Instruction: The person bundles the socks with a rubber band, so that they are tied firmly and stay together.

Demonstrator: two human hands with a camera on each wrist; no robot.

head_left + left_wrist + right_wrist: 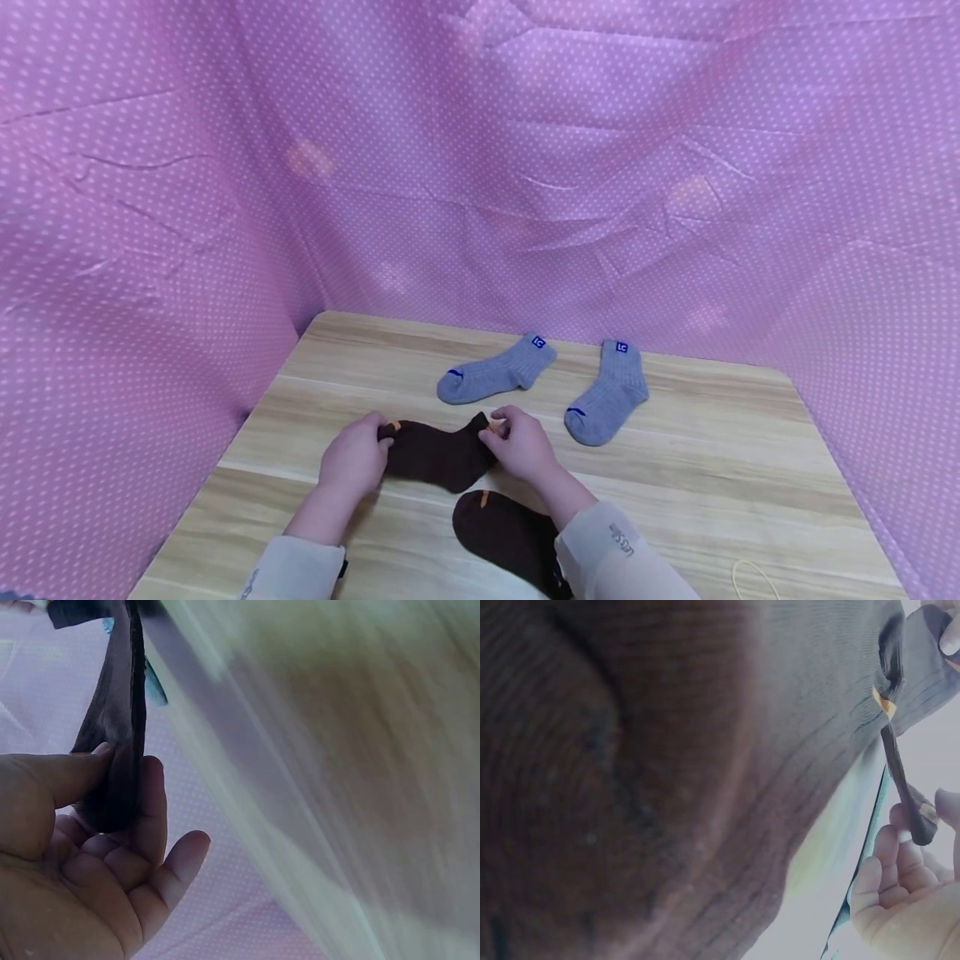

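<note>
A dark brown sock (431, 452) with an orange mark near its toe stretches between my two hands. My left hand (355, 454) pinches the toe end between thumb and fingers; the left wrist view shows the sock (120, 712) edge-on above the wood. At the cuff end, my right hand (522, 446) pinches the fabric, and in the right wrist view the cuff sits between thumb and fingertips. A second dark brown sock (504, 533) lies nearer the front, its cuff end partly hidden under my right forearm. It fills much of the right wrist view, close and blurred.
Two grey-blue socks with dark blue marks lie farther back: one sock (491, 375) behind the held sock, the other sock (607, 396) to its right. A thin yellow loop (752, 575) is at the front right of the wooden table (720, 467). Pink dotted cloth (525, 208) surrounds the table.
</note>
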